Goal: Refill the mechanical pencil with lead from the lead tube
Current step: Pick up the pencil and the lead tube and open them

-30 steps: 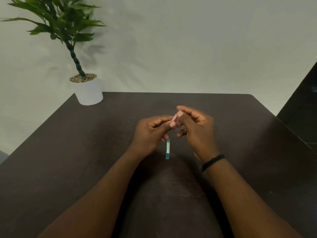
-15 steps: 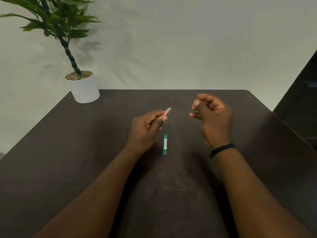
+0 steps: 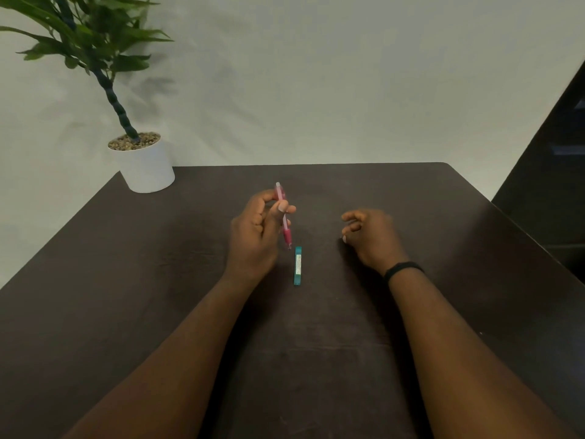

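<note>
My left hand (image 3: 256, 236) holds the pink mechanical pencil (image 3: 284, 217) between thumb and fingers. The pencil stands nearly upright, its tip pointing down just above the table and its top end up and away from me. The teal lead tube (image 3: 298, 266) lies flat on the dark table (image 3: 158, 280), just right of my left hand and below the pencil tip, with no hand on it. My right hand (image 3: 370, 239) rests low on the table to the right of the tube, fingers curled inward. Whether something small sits inside them is hidden.
A white pot with a green plant (image 3: 144, 163) stands at the table's far left corner. A pale wall rises behind the table. A dark surface (image 3: 550, 172) runs along the right side. A black band (image 3: 402, 269) circles my right wrist.
My hands were together at the pencil's top; the right hand has pulled away to the right and dropped to the table. The left hand has turned the pencil more upright, tip down.
</note>
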